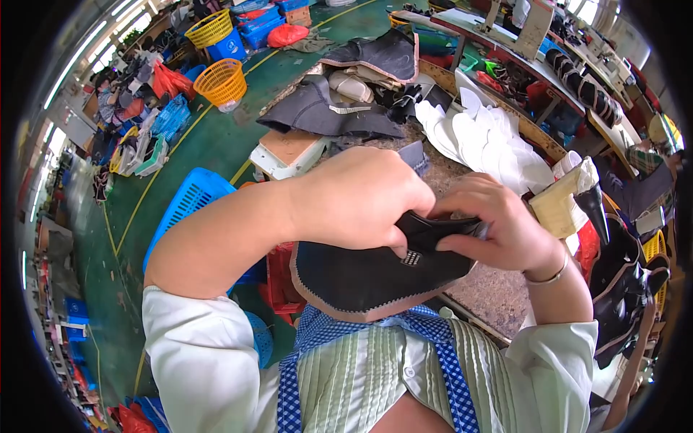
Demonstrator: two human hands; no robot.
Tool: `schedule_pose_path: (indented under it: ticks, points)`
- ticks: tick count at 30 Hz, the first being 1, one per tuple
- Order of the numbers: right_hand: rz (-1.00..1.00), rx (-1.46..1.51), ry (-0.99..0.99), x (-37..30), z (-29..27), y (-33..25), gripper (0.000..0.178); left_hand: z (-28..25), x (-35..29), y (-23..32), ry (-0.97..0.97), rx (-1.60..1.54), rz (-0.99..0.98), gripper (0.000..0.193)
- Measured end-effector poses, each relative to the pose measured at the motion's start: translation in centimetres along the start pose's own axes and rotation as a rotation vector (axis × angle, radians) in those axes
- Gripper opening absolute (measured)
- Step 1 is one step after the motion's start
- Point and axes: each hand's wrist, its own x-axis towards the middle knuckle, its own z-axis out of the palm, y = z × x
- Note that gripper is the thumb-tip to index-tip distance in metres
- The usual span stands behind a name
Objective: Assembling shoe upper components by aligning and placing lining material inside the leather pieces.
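A black leather boot upper (346, 278) with a pale brown, zigzag-cut edge lies between me and the work table, its lower rim against my apron. My left hand (361, 195) pinches a folded part of it, thumb in front and fingers curled behind. Opposite, my right hand (494, 220) grips the same fold, with the thumb pressed on its front. A small, shiny studded ornament (411, 257) sits on the leather just below my left thumb. The fold partly hides the fingertips of both hands.
More black uppers (325, 108) are piled at the table's far side, beside a stack of white shaped pieces (480, 137). A tan board (292, 146) lies at far left. A blue basket (191, 202) stands left of my arm; black boots (617, 289) are at right.
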Motion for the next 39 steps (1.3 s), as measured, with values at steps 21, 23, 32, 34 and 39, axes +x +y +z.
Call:
schedule_pose_path:
  ticks: [21,23,32,34,39]
  points:
    - [0.201,0.218,-0.202,1.3,-2.2,2.0,0.018,-2.2,-1.3,-0.1,0.172,-0.107,-0.079,0.021]
    - [0.128,0.253,0.02,2.2,-0.7,0.2,0.016,-2.2,-0.8,0.0,0.195,-0.093,-0.04,0.021]
    - [0.29,0.335,0.129,-0.2,0.4,1.0,0.02,-3.7,-1.5,-1.3,0.21,-0.069,-0.085,0.042]
    - [0.238,0.339,0.108,0.5,0.6,0.2,0.023,-3.8,-1.4,-0.7,0.262,-0.073,-0.089,0.042]
    - [0.182,0.275,0.42,1.5,1.4,-0.7,0.01,-4.0,-1.7,0.8,0.486,-0.16,-0.125,0.041]
